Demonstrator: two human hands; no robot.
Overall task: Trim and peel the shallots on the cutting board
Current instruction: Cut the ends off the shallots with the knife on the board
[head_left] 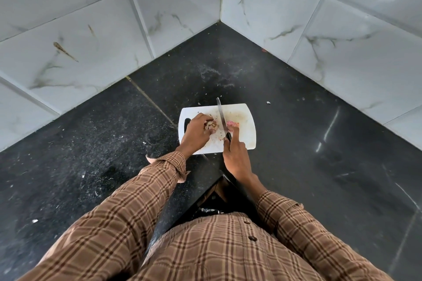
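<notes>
Left hand [196, 132] grips papery brown shallot [211, 125] on white plastic cutting board [247, 128] | right hand [236, 155] grips steel knife [222, 118] | risk: blade beside fingers, slip cuts.

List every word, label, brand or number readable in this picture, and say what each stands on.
None: no readable text shows anywhere.
The knife blade bears no legible mark.
The cutting board, the wall tiles and the checked shirt carry no lettering.
</notes>
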